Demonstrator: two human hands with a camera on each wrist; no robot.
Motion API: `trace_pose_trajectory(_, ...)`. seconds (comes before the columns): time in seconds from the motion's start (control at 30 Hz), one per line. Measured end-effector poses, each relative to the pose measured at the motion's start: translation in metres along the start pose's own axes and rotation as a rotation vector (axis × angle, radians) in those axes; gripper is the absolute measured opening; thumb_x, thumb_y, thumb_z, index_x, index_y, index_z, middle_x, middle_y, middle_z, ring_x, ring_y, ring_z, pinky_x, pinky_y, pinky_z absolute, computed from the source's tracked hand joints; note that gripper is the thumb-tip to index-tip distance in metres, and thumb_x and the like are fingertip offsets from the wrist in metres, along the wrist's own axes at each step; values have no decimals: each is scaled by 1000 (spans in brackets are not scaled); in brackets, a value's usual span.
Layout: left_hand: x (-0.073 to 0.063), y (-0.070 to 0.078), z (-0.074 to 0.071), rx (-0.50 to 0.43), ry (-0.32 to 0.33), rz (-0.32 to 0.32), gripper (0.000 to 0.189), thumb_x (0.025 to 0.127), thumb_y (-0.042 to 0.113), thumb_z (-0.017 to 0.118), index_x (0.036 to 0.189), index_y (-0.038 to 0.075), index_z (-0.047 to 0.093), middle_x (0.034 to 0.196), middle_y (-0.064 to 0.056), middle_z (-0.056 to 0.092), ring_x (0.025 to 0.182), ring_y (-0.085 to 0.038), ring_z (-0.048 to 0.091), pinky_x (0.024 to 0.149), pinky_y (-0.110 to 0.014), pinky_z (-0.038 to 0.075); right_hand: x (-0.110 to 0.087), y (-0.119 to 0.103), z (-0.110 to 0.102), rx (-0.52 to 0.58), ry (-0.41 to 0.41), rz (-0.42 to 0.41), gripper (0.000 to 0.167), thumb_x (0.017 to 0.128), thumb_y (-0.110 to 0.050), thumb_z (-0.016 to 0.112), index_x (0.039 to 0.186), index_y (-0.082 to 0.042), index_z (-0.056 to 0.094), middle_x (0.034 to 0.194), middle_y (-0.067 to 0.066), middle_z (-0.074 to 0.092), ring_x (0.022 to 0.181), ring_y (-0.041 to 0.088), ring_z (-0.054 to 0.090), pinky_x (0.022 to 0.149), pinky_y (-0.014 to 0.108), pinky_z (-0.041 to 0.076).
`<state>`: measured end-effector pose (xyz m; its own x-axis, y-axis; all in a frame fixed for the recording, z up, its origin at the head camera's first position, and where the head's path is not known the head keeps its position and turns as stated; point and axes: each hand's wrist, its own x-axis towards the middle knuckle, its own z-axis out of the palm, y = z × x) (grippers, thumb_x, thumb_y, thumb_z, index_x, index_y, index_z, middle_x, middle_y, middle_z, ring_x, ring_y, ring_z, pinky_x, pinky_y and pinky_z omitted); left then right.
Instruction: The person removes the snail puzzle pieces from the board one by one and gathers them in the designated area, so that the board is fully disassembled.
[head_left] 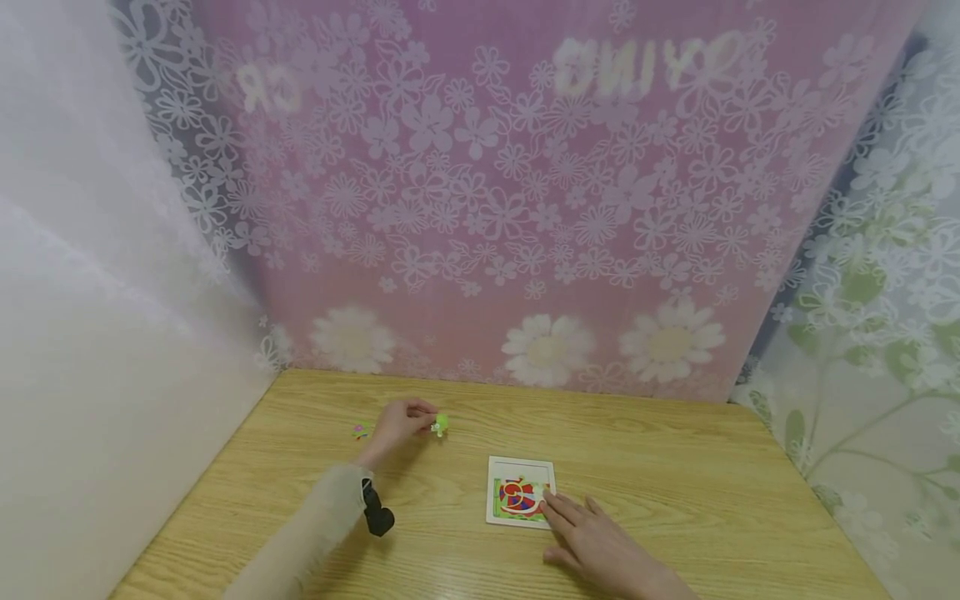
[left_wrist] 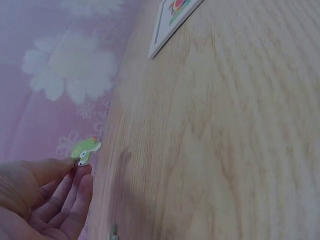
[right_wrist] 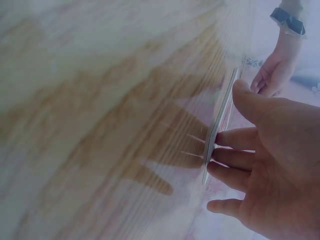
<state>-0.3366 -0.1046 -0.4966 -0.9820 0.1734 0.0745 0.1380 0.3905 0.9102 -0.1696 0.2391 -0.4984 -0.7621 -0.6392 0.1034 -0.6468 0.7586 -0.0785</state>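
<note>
Between thumb and fingertips, my left hand (head_left: 397,427) pinches a small green puzzle piece (head_left: 441,423) above the far left part of the table. The left wrist view shows a printed eye and an orange tip on this green piece (left_wrist: 85,149). A white-framed puzzle board (head_left: 521,462) lies flat near the middle, its lower part filled with a red, blue and green picture. My right hand (head_left: 600,537) has its fingers extended, and their tips touch the board's right edge. In the right wrist view, several fingertips of that hand (right_wrist: 285,150) meet the board's thin side.
More small colourful pieces (head_left: 360,432) lie left of my left hand. The wooden table (head_left: 675,467) ends at a pink flowered curtain (head_left: 480,250) behind, with pale fabric on both sides. A black strap device (head_left: 377,512) sits on my left wrist.
</note>
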Motion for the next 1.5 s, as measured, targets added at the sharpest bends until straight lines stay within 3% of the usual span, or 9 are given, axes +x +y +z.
trace_pose_trajectory(0.33, 6, -7, 1, 46, 41, -6, 9, 94, 5, 71, 101, -1, 73, 85, -11, 73, 78, -27, 72, 70, -37, 61, 0, 0, 0, -12, 6, -1, 66, 103, -49, 51, 144, 3, 53, 149, 18, 52, 135, 35, 52, 104, 64, 42)
trace_pose_trajectory(0.63, 16, -19, 10, 106, 16, 1, 7, 94, 7, 73, 98, 2, 75, 82, -7, 73, 70, -19, 70, 63, -30, 60, 0, 0, 2, -19, 4, -5, 66, 104, -49, 49, 146, 2, 51, 151, 17, 50, 136, 34, 50, 105, 64, 42)
trace_pose_trajectory(0.93, 17, -16, 16, 256, 18, 30, 9, 86, 9, 81, 93, 7, 77, 85, -2, 72, 76, -14, 65, 66, -32, 56, 0, -1, 1, -18, 17, 1, 65, 104, -48, 51, 145, 2, 52, 149, 17, 52, 135, 34, 52, 105, 64, 42)
trace_pose_trajectory(1.13, 15, -14, 16, 296, 21, 53, 6, 84, 5, 82, 89, 6, 78, 82, -1, 72, 73, -14, 66, 66, -32, 56, -1, -1, 2, -42, 50, -12, 64, 103, -47, 52, 144, 3, 54, 148, 17, 53, 134, 34, 53, 104, 63, 43)
trace_pose_trajectory(1.37, 14, -11, 16, 281, 28, 65, 4, 91, 9, 76, 93, 5, 77, 83, -3, 72, 69, -13, 65, 59, -28, 55, -1, -1, 2, -46, 61, -24, 65, 102, -49, 54, 142, 2, 56, 145, 18, 55, 131, 34, 55, 101, 64, 45)
trace_pose_trajectory(1.5, 11, -6, 18, 283, 34, 104, 10, 96, 13, 72, 100, 6, 76, 87, -4, 73, 74, -16, 67, 59, -29, 55, 0, 0, 1, -13, 53, -11, 64, 102, -49, 55, 142, 2, 56, 146, 18, 55, 131, 34, 55, 102, 64, 44)
